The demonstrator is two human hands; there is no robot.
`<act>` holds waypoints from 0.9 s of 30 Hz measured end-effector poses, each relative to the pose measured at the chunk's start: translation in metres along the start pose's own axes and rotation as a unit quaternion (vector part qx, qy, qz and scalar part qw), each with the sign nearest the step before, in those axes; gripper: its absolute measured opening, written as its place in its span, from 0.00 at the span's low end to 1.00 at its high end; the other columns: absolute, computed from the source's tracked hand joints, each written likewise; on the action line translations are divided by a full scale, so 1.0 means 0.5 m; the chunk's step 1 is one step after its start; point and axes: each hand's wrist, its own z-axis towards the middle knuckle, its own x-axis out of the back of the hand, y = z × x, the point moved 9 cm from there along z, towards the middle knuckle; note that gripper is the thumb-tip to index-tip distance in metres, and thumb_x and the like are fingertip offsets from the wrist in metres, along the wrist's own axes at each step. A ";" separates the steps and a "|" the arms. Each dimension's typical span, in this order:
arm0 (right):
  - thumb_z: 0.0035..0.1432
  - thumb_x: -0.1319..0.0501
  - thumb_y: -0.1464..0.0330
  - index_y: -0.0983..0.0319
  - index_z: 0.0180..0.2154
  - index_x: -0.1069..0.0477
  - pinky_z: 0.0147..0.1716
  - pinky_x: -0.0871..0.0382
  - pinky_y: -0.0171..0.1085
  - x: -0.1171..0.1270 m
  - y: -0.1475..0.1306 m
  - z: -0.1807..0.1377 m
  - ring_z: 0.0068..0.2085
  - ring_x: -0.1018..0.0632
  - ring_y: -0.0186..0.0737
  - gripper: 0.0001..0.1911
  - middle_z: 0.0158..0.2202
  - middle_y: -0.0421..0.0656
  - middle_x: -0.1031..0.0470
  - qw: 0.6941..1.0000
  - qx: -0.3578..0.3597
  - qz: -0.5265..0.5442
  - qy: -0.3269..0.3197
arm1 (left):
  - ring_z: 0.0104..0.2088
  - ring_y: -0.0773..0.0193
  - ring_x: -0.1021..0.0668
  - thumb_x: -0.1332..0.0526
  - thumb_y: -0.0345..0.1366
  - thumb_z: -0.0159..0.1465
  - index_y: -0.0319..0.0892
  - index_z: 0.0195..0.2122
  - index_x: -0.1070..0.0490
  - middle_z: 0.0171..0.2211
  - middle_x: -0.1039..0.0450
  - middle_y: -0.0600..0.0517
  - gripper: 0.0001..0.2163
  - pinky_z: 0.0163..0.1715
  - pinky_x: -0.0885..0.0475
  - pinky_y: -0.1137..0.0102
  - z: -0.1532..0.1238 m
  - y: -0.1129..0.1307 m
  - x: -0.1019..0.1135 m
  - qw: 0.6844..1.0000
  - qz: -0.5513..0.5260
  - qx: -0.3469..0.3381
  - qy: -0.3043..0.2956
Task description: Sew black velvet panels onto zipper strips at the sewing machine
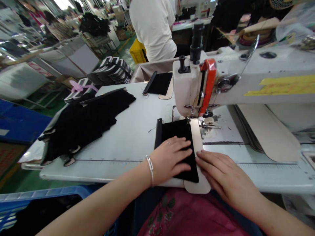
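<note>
A black fabric piece (172, 129) with a dark strip along its left edge lies on a beige rounded panel (197, 187), its upper end at the needle of a white sewing machine (187, 88). My left hand (169, 157) rests on the fabric with fingers spread, pressing it flat. My right hand (223, 173) lies along the right edge of the panel, fingers stretched out and touching it. Just behind the machine head, a similar black piece (161, 82) sits on another beige panel (169, 92).
Black fabric pieces (86, 121) overlap in a pile at the table's left. A stack of beige panels (270, 134) lies under the machine arm at right. A blue basket (86, 191) with black material stands at lower left. Beyond the table is a person in white (154, 29).
</note>
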 end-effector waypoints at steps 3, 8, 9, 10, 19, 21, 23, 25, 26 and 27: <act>0.70 0.47 0.74 0.62 0.67 0.39 0.61 0.31 0.52 0.002 -0.016 -0.025 0.66 0.34 0.48 0.26 0.67 0.48 0.35 1.000 -0.006 0.010 0.017 | 0.58 0.57 0.25 0.37 0.43 0.70 0.42 0.52 0.26 0.56 0.24 0.49 0.14 0.62 0.29 0.58 -0.049 0.074 0.002 0.999 -0.014 -0.031 0.042; 0.67 0.47 0.77 0.60 0.64 0.36 0.61 0.30 0.53 0.012 -0.014 -0.028 0.65 0.32 0.47 0.26 0.64 0.48 0.31 0.998 -0.012 0.051 0.029 | 0.47 0.61 0.21 0.38 0.29 0.70 0.40 0.49 0.25 0.50 0.21 0.49 0.08 0.49 0.23 0.65 -0.063 0.109 0.002 0.995 0.016 -0.053 0.080; 0.67 0.47 0.77 0.60 0.64 0.35 0.60 0.30 0.53 0.015 -0.012 -0.028 0.65 0.31 0.47 0.26 0.63 0.48 0.30 0.998 -0.011 0.061 0.033 | 0.46 0.61 0.21 0.38 0.28 0.70 0.39 0.49 0.26 0.50 0.20 0.48 0.08 0.48 0.23 0.65 -0.062 0.111 0.002 0.995 0.020 -0.062 0.080; 0.67 0.47 0.78 0.60 0.63 0.34 0.60 0.29 0.52 0.018 -0.011 -0.028 0.64 0.31 0.47 0.26 0.63 0.48 0.29 0.997 -0.009 0.068 0.036 | 0.46 0.60 0.21 0.39 0.27 0.70 0.38 0.50 0.26 0.50 0.20 0.48 0.09 0.48 0.23 0.64 -0.062 0.112 0.002 0.994 0.022 -0.068 0.080; 0.66 0.48 0.78 0.60 0.62 0.32 0.58 0.29 0.52 0.014 -0.021 -0.034 0.62 0.29 0.47 0.25 0.63 0.48 0.30 0.998 0.020 0.043 0.030 | 0.46 0.59 0.21 0.41 0.27 0.70 0.36 0.50 0.26 0.49 0.20 0.46 0.09 0.47 0.22 0.63 -0.067 0.127 -0.004 0.995 0.033 -0.057 0.079; 0.68 0.50 0.77 0.59 0.64 0.34 0.57 0.30 0.51 0.006 -0.030 -0.035 0.62 0.30 0.47 0.26 0.66 0.46 0.33 0.999 0.048 0.019 0.006 | 0.43 0.61 0.20 0.41 0.28 0.70 0.37 0.47 0.25 0.46 0.19 0.48 0.08 0.47 0.22 0.65 -0.056 0.117 0.008 0.996 -0.007 -0.047 0.080; 0.69 0.51 0.77 0.58 0.66 0.37 0.56 0.31 0.50 -0.002 -0.036 -0.036 0.64 0.32 0.47 0.27 0.68 0.44 0.36 0.998 0.064 0.007 -0.018 | 0.42 0.64 0.20 0.42 0.29 0.70 0.38 0.44 0.24 0.44 0.19 0.49 0.07 0.47 0.23 0.68 -0.037 0.092 0.023 0.994 -0.054 -0.028 0.088; 0.69 0.51 0.77 0.58 0.66 0.37 0.56 0.31 0.50 -0.004 -0.037 -0.034 0.64 0.32 0.47 0.27 0.68 0.43 0.36 0.997 0.064 0.009 -0.030 | 0.49 0.61 0.21 0.43 0.31 0.71 0.38 0.50 0.25 0.50 0.21 0.46 0.10 0.54 0.24 0.64 -0.014 0.053 0.029 0.995 -0.046 0.001 0.085; 0.69 0.51 0.77 0.58 0.66 0.37 0.55 0.31 0.49 -0.002 -0.038 -0.032 0.64 0.32 0.47 0.27 0.67 0.43 0.35 0.998 0.063 0.012 -0.029 | 0.55 0.57 0.23 0.43 0.32 0.72 0.38 0.54 0.27 0.55 0.24 0.44 0.12 0.59 0.27 0.60 -0.003 0.033 0.026 0.997 -0.019 0.014 0.075; 0.68 0.50 0.78 0.59 0.65 0.36 0.55 0.30 0.49 0.000 -0.039 -0.030 0.63 0.31 0.46 0.27 0.67 0.44 0.34 0.998 0.062 0.016 -0.027 | 0.60 0.53 0.27 0.43 0.34 0.72 0.38 0.59 0.30 0.59 0.28 0.43 0.15 0.63 0.30 0.54 0.007 0.014 0.019 0.998 0.011 0.026 0.060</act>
